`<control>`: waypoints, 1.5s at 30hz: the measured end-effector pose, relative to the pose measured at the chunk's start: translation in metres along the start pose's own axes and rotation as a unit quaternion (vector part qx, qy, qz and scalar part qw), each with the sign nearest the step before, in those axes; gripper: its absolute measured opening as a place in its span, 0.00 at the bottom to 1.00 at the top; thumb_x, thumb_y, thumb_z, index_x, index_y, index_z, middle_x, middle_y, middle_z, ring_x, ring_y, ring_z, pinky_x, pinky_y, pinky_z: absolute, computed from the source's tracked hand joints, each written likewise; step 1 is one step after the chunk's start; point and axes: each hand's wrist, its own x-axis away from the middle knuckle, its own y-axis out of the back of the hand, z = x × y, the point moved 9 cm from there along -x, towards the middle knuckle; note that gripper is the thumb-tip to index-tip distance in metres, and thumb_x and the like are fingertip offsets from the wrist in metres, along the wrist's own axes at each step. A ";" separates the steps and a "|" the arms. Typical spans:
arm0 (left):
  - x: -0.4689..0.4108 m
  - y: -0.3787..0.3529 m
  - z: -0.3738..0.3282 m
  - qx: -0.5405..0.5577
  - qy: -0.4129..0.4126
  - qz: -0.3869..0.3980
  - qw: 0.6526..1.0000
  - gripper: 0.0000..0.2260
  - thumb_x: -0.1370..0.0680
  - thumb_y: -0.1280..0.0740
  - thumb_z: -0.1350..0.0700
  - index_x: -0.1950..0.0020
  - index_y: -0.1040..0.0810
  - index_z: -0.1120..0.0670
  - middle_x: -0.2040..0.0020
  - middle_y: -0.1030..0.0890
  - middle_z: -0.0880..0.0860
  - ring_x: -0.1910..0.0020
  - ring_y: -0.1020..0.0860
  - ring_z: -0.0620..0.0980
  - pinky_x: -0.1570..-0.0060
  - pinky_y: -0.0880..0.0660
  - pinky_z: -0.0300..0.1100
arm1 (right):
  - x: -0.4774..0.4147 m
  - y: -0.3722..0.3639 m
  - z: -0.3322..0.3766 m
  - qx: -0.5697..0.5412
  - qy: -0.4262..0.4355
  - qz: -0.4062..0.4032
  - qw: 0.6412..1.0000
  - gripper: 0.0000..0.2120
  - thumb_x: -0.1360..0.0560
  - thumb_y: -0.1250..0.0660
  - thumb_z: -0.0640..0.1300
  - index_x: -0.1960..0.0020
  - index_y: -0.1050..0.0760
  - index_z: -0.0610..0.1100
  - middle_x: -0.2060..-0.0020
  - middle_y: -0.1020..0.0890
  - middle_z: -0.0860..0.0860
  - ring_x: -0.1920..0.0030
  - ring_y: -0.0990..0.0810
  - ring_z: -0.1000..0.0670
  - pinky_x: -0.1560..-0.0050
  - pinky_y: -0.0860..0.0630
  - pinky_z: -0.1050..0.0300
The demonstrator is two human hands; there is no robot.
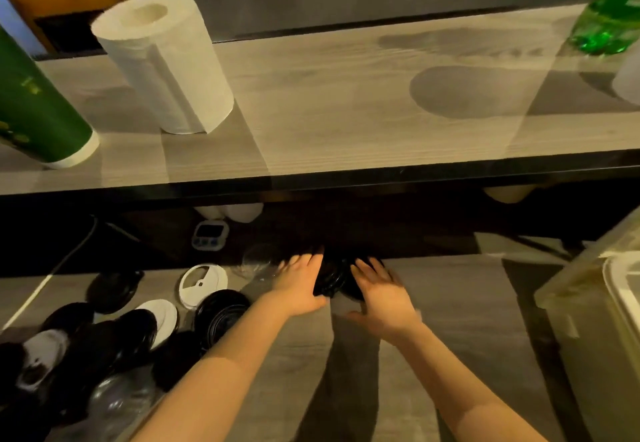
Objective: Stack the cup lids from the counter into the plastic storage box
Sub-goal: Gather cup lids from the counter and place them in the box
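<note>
While the loose heap of cup lids (131, 330) sprawls at the far left of the tabletop (450, 303), black and white ones overlapping at all angles, a white lid (203, 280) with a sip opening and a ribbed black lid (221, 310) lie just to its right, touching each other. Next comes my left hand (298, 285), palm down, its fingers (311, 259) close to straight and laid against the left side of a small stack of black lids (334, 278). My right hand (381, 292) mirrors it on the other side, fingers (367, 266) likewise extended and pressing in, not wrapped round. Both are blurred, so I cannot swear to the exact contact. I judge these lids to be thin moulded plastic: almost weightless, springy at the rim, glossy and so a little slippery, and apt to skew or pop apart if I squeeze the middle. The sensible hold, I think, is on the outer rims, opposite sides at once, with light even pressure so the nested pile stays square. I would put a thumb on top if it starts to fan. Well apart at the far right stands the translucent plastic storage box (581, 303), where this stack has yet to go. Its inside is too hazy for me to read.
</note>
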 end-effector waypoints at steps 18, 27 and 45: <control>0.091 -0.013 -0.028 0.147 0.005 -0.093 0.985 0.45 0.34 0.26 0.40 0.27 0.48 0.53 0.29 0.42 0.53 0.31 0.37 0.55 0.34 0.34 0.49 | 0.123 0.048 -0.024 -0.289 -0.078 -0.258 0.919 0.15 0.27 0.30 0.41 0.44 0.31 0.44 0.54 0.19 0.52 0.55 0.19 0.52 0.60 0.24 0.59; 0.134 0.055 -0.080 0.217 -0.103 -0.211 0.948 0.47 0.35 0.27 0.37 0.25 0.48 0.52 0.28 0.42 0.50 0.29 0.42 0.51 0.31 0.41 0.44 | 0.216 0.138 -0.044 -0.357 -0.111 -0.398 0.838 0.20 0.27 0.30 0.39 0.36 0.27 0.49 0.47 0.23 0.61 0.45 0.25 0.63 0.46 0.32 0.77; 0.143 0.078 -0.302 0.194 -0.145 -0.293 0.925 0.46 0.32 0.28 0.40 0.24 0.50 0.52 0.26 0.45 0.48 0.27 0.47 0.48 0.29 0.47 0.42 | 0.282 0.179 -0.267 -0.222 -0.236 -0.229 0.918 0.10 0.26 0.30 0.41 0.47 0.26 0.40 0.54 0.24 0.47 0.56 0.27 0.49 0.57 0.33 0.58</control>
